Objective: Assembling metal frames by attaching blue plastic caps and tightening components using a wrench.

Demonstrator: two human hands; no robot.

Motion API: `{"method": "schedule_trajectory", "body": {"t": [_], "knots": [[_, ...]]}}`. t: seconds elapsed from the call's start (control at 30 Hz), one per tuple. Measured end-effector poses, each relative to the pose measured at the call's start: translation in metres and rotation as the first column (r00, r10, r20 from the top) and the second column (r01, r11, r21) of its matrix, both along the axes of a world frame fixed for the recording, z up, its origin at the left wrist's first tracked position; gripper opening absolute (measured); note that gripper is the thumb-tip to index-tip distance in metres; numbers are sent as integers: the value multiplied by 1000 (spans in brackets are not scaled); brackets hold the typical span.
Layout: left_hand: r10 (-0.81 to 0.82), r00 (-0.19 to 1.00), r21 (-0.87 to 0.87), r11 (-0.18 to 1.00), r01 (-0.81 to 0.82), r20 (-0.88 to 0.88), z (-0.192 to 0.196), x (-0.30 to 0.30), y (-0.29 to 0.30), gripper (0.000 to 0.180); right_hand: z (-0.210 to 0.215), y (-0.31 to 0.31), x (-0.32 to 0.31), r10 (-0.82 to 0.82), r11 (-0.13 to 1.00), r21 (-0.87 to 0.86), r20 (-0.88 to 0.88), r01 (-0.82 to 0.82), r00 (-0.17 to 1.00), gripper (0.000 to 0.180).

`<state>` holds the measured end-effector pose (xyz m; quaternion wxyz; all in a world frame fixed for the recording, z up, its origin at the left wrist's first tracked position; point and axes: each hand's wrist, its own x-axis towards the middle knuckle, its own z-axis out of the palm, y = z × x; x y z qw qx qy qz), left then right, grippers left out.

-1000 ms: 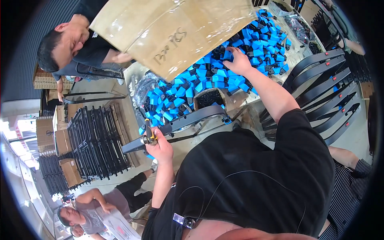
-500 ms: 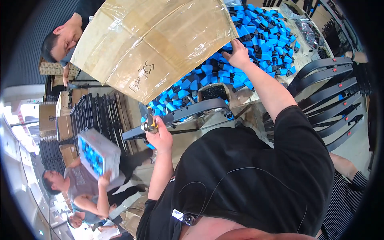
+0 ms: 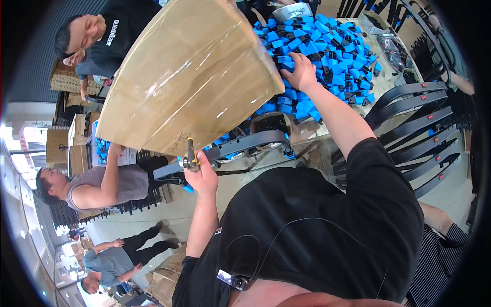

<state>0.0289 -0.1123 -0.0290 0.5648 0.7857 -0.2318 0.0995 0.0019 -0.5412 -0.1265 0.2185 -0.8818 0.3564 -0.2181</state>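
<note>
A pale worktable (image 3: 394, 71) carries a wide heap of small blue-and-black plastic parts (image 3: 327, 51), which covers most of its top. Beyond the heap, at the far edge, lies a clear plastic bag (image 3: 291, 10). Right of the heap lie more clear bags of dark parts (image 3: 394, 48). Just before the heap, a long curved grey-black plastic arm piece (image 3: 245, 146) rests along the near edge.

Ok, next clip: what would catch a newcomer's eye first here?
A big cardboard box wrapped in clear film is tipped over the table's far left. Beside it, a heap of small blue parts covers the tabletop, with the right hand resting on it. Nearer, the left hand grips a small tool against a long grey and black part.
</note>
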Motion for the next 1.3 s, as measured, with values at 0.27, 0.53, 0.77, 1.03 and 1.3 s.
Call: {"method": "schedule_trajectory", "body": {"t": [0.27,0.53,0.77,1.03,1.3], "knots": [[35,997,9,999,-35,-73,-8,6,2,9,-5,18,5,113,991,-41,-216,-124,970,81],[44,998,21,999,-43,-53,-8,6,2,8,-11,14,-3,182,983,1,-184,-185,966,73],[27,988,40,999,-33,152,-5,5,-4,9,-21,13,-9,204,978,-27,-60,-206,977,66],[63,986,124,989,-83,157,-4,10,-11,13,-30,17,-10,216,970,-116,-13,-216,976,61],[52,986,147,986,-75,159,6,5,-10,10,-42,33,-30,315,937,-200,124,-287,941,59]]}}
